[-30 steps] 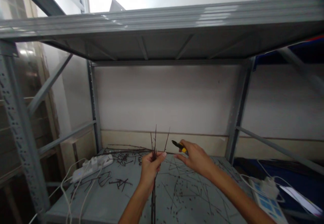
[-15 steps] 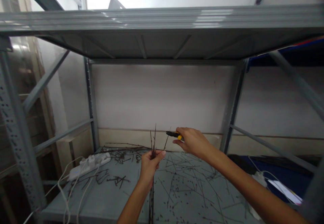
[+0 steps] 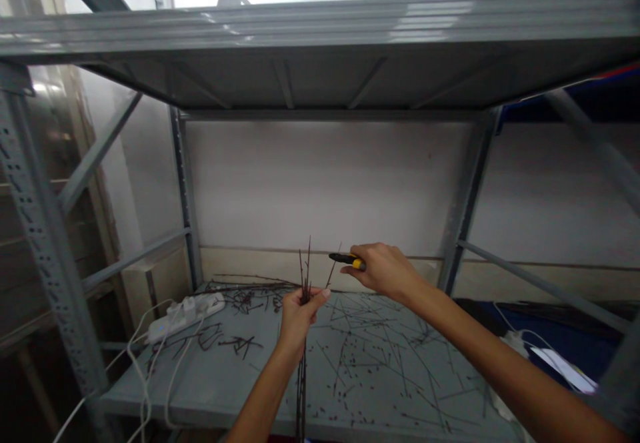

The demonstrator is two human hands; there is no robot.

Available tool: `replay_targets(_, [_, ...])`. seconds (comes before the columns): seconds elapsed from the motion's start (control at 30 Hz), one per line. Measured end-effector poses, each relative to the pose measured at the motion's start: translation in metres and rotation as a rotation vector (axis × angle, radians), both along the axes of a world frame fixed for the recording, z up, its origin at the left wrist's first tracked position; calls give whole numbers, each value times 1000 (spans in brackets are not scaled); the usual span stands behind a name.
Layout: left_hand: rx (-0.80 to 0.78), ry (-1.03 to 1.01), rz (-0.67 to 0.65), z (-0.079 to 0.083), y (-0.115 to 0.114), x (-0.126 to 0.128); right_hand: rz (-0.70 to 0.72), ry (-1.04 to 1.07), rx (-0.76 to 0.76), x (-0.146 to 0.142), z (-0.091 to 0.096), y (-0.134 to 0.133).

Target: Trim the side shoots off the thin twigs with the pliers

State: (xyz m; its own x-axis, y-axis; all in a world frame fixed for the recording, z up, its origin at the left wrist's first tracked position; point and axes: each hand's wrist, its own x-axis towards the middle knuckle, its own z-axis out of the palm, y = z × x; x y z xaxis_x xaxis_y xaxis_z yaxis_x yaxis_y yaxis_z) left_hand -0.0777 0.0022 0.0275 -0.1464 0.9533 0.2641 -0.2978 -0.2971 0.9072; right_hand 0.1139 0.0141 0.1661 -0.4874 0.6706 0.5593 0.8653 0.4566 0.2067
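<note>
My left hand [image 3: 299, 313] is closed around a bundle of thin dark twigs [image 3: 301, 389], which stand upright with their tips above the fist and their stems hanging below. One twig [image 3: 331, 271] leans out to the right from beside the thumb. My right hand [image 3: 383, 269] grips a pair of pliers-like cutters [image 3: 358, 263] with yellow and black handles. Their dark jaws point left and lie at that leaning twig; whether they touch it I cannot tell.
Cut twig pieces and small bits litter the grey shelf [image 3: 270, 389]. More twigs [image 3: 250, 286] lie along its back. A white power strip [image 3: 185, 316] with cables sits on the left. An upper shelf [image 3: 320, 26] spans overhead, between metal posts.
The cutters' jaws look closer together than before. Both hands keep nearly the same place relative to each other, while the whole view has shifted slightly.
</note>
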Motion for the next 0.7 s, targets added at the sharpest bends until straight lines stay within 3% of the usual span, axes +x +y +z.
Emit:
replay_targets(0.3, [24, 24, 27, 0, -2, 0, -11, 22, 1, 4, -11, 7])
replay_targets(0.5, [92, 47, 77, 2, -6, -1, 45, 239, -154, 10, -25, 2])
replay_targets(0.6, [120, -84, 72, 12, -3, -17, 24, 440, -223, 22, -70, -16])
replay_targets(0.7, [157, -452, 45, 39, 7, -43, 133, 626, -425, 35, -155, -51])
